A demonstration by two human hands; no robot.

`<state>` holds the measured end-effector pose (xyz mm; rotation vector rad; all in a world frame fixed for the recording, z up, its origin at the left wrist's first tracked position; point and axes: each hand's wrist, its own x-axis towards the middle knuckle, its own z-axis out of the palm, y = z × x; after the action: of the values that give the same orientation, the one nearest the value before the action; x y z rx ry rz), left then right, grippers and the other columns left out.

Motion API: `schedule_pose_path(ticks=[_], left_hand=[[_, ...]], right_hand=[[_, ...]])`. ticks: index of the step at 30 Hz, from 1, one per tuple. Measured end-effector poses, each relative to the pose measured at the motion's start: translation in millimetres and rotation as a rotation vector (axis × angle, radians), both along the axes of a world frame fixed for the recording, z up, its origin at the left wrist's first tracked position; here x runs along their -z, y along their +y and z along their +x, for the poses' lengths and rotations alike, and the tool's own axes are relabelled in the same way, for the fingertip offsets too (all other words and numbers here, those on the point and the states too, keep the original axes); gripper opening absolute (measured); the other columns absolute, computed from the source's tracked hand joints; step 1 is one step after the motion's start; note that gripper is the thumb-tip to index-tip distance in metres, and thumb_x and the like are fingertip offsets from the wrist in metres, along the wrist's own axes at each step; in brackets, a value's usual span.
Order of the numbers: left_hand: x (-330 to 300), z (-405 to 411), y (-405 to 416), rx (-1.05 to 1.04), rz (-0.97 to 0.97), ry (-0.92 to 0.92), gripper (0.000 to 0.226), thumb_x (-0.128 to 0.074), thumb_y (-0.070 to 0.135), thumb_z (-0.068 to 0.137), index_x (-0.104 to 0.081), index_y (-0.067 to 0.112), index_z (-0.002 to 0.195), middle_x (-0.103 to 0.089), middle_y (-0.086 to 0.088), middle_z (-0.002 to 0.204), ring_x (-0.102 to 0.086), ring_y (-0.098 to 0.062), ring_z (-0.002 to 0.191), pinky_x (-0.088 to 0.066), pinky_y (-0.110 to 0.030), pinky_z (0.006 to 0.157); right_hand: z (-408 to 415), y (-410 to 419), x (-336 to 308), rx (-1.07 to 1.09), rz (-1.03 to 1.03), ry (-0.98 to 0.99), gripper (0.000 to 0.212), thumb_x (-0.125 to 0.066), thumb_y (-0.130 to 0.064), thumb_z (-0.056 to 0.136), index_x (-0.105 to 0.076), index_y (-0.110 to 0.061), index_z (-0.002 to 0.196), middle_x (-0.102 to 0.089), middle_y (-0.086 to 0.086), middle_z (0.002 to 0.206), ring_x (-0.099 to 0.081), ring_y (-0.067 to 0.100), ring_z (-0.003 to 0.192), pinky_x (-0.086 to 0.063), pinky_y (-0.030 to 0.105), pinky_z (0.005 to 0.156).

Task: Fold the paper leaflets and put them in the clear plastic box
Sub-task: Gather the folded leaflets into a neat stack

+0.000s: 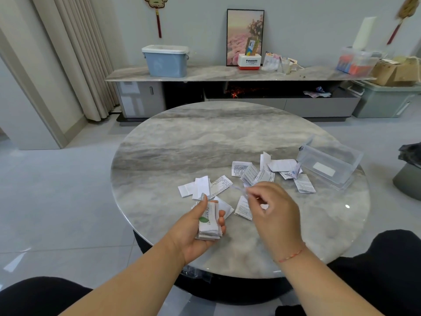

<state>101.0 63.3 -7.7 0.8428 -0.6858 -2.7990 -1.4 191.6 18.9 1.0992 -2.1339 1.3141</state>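
Your left hand [200,224] clasps a stack [209,224] of folded leaflets; your right hand [271,208] pinches something thin and clear—unidentifiable. Keep the stack square—the box [328,165] lies beyond the loose leaflets [262,172].

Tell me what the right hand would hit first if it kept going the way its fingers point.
The right hand points up-left; first in line is probably the printed white paper leaflet lying flat on the round grey marble table, though depth is unclear.
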Motion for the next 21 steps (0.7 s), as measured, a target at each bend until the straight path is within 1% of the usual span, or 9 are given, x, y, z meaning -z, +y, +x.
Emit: schedule_pose_path(ticks=[2, 4, 7, 10, 14, 15, 17, 19, 21], left_hand=[[-3.6, -1.4, 2.9, 0.026, 0.009, 0.066, 0.042, -0.055, 0.045, 0.084, -0.062, 0.008, 0.101, -0.064, -0.014, 0.083, -0.057, -0.021, 0.068, -0.052, -0.032, 0.066], [-7.1, -0.6, 5.6, 0.057, 0.001, 0.129, 0.05, -0.051, 0.051, 0.082, -0.069, 0.006, 0.094, -0.067, -0.012, 0.086, -0.063, -0.021, 0.075, -0.054, -0.032, 0.074], [-9.6, 1.3, 6.9, 0.061, 0.017, 0.171, 0.057, -0.043, 0.057, 0.085, -0.067, 0.005, 0.091, -0.063, -0.011, 0.079, -0.065, -0.019, 0.067, -0.057, -0.028, 0.065], [-7.0, 2.0, 5.8, 0.038, 0.013, 0.18, 0.062, -0.04, 0.06, 0.085, -0.066, 0.005, 0.092, -0.062, -0.01, 0.079, -0.064, -0.018, 0.067, -0.055, -0.027, 0.065], [-2.0, 2.5, 3.4, 0.07, -0.037, 0.174, 0.067, -0.042, 0.065, 0.076, -0.074, 0.007, 0.083, -0.058, -0.008, 0.083, -0.059, -0.016, 0.075, -0.049, -0.024, 0.073], [-0.7, 2.6, 2.8, 0.075, -0.045, 0.176, 0.066, -0.045, 0.065, 0.075, -0.073, 0.007, 0.085, -0.057, -0.008, 0.085, -0.057, -0.016, 0.078, -0.046, -0.024, 0.076], [2.1, 2.2, 2.1, 0.064, -0.053, 0.186, 0.065, -0.047, 0.062, 0.077, -0.068, 0.005, 0.097, -0.058, -0.011, 0.089, -0.06, -0.02, 0.082, -0.05, -0.029, 0.079], [3.0, 2.5, 2.6, 0.055, -0.058, 0.191, 0.059, -0.048, 0.056, 0.082, -0.062, 0.004, 0.105, -0.06, -0.015, 0.092, -0.065, -0.024, 0.084, -0.056, -0.033, 0.078], [2.0, 3.1, 2.1, 0.058, -0.05, 0.166, 0.049, -0.053, 0.048, 0.084, -0.06, 0.004, 0.103, -0.061, -0.014, 0.086, -0.066, -0.023, 0.075, -0.058, -0.03, 0.067]], right_hand=[[16.9, -5.6, 12.3, -0.093, -0.005, 0.135, 0.016, -0.058, -0.013, 0.082, -0.073, -0.009, 0.083, -0.068, 0.001, 0.087, -0.059, 0.008, 0.082, -0.046, 0.014, 0.079], [29.4, -10.0, 24.7, -0.144, 0.005, 0.243, 0.017, -0.057, -0.01, 0.082, -0.074, -0.007, 0.085, -0.069, 0.004, 0.089, -0.06, 0.013, 0.085, -0.047, 0.019, 0.081], [36.6, -12.2, 30.8, -0.211, 0.003, 0.336, 0.014, -0.06, -0.003, 0.079, -0.073, -0.005, 0.081, -0.069, 0.004, 0.086, -0.058, 0.016, 0.084, -0.047, 0.02, 0.083], [35.1, -11.3, 28.7, -0.244, 0.026, 0.334, 0.012, -0.062, -0.001, 0.077, -0.073, -0.007, 0.08, -0.069, 0.002, 0.087, -0.059, 0.017, 0.085, -0.047, 0.023, 0.083], [38.9, -13.3, 29.3, -0.299, 0.06, 0.336, 0.011, -0.063, -0.006, 0.076, -0.072, -0.012, 0.078, -0.069, -0.004, 0.09, -0.058, 0.015, 0.09, -0.046, 0.028, 0.081], [39.9, -13.9, 29.9, -0.311, 0.065, 0.331, 0.009, -0.064, -0.007, 0.076, -0.072, -0.012, 0.078, -0.069, -0.005, 0.09, -0.058, 0.014, 0.091, -0.045, 0.029, 0.081], [39.2, -15.6, 31.4, -0.333, 0.085, 0.301, 0.006, -0.068, -0.013, 0.075, -0.071, -0.014, 0.079, -0.069, -0.007, 0.09, -0.057, 0.013, 0.091, -0.045, 0.028, 0.082], [37.8, -17.7, 35.1, -0.344, 0.124, 0.27, 0.011, -0.07, -0.022, 0.073, -0.071, -0.016, 0.082, -0.068, -0.008, 0.091, -0.057, 0.012, 0.091, -0.044, 0.028, 0.081], [36.7, -21.3, 39.1, -0.369, 0.151, 0.257, 0.013, -0.069, -0.025, 0.074, -0.071, -0.017, 0.084, -0.068, -0.009, 0.092, -0.056, 0.011, 0.091, -0.044, 0.028, 0.081]])
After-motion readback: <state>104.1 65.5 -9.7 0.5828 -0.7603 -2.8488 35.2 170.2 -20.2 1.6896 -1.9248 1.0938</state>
